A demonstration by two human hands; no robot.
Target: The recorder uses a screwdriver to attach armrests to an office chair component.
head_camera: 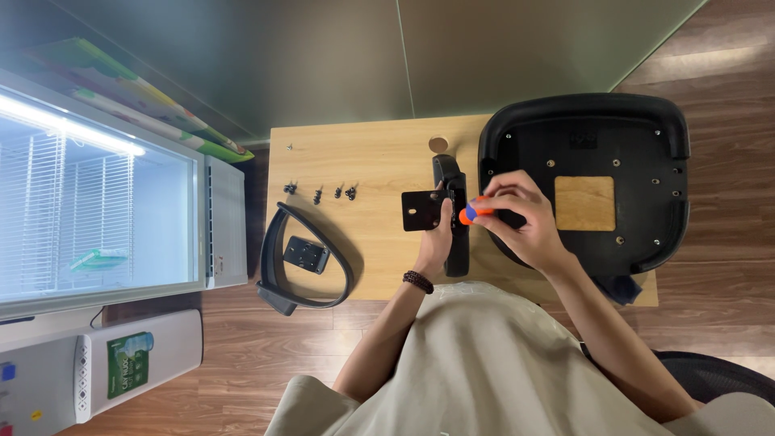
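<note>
A black chair armrest (pixel 454 218) is lain on the wooden table (pixel 363 161), its long axis running away from the person, with a flat black bracket plate (pixel 421 211) projecting to its left. The left hand (pixel 436 238) is wrapped around its near half, grip closed on it. An orange-handled screwdriver (pixel 471 212) is pinched in the right hand (pixel 521 218), pointing leftward across the armrest's axis, tip meeting it beside the overturned seat base (pixel 597 186).
</note>
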